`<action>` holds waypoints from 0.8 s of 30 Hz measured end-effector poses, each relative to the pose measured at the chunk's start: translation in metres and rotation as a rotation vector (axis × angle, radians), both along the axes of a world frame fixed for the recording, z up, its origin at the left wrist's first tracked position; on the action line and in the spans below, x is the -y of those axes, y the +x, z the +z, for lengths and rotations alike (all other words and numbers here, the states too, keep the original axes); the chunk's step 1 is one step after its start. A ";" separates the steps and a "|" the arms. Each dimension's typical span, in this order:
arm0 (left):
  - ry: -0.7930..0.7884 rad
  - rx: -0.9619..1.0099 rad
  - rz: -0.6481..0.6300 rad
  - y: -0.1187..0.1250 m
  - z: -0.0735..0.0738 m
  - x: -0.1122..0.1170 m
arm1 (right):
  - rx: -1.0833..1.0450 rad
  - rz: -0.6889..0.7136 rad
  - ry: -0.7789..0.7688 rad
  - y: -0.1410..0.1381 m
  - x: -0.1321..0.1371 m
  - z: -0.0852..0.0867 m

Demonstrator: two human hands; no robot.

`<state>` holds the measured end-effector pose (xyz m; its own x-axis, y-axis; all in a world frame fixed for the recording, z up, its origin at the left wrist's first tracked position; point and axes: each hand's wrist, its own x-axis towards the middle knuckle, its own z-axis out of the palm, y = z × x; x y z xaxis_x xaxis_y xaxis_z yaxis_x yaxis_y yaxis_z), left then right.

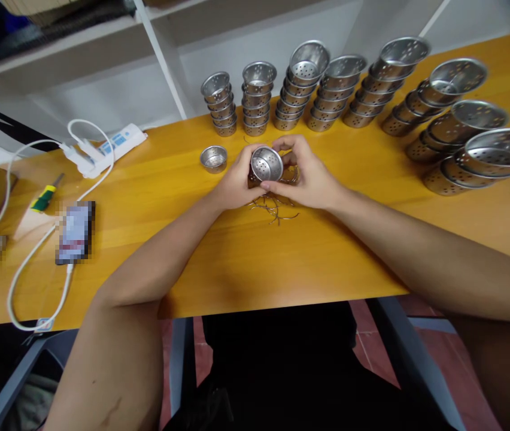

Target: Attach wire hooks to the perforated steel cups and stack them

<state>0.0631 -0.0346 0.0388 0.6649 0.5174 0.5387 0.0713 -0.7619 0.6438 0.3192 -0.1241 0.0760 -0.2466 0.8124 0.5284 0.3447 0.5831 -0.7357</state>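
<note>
Between my two hands is a small perforated metal cup [267,164], its mouth tilted up toward me. My left hand [237,179] is wrapped round its left side, the thumb along the bottom edge. On the other side my right hand [305,173] is curled at the cup, thumb at its lower rim and fingers at its upper right; whether they press on it is hard to tell. Thin bent wires [277,211] lie loose on the table under and in front of the hands. A single metal cup [213,159] stands just left of my left hand.
Several stacks of perforated metal cups [257,99] line the back and right of the wooden table [255,263]. At left lie a power strip [114,149] with white cables, a green-and-yellow screwdriver [45,197] and a phone [74,233]. Shelving [246,54] stands behind.
</note>
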 end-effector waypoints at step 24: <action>0.144 -0.107 0.183 -0.016 0.002 -0.015 | -0.064 -0.214 0.120 0.054 -0.013 0.026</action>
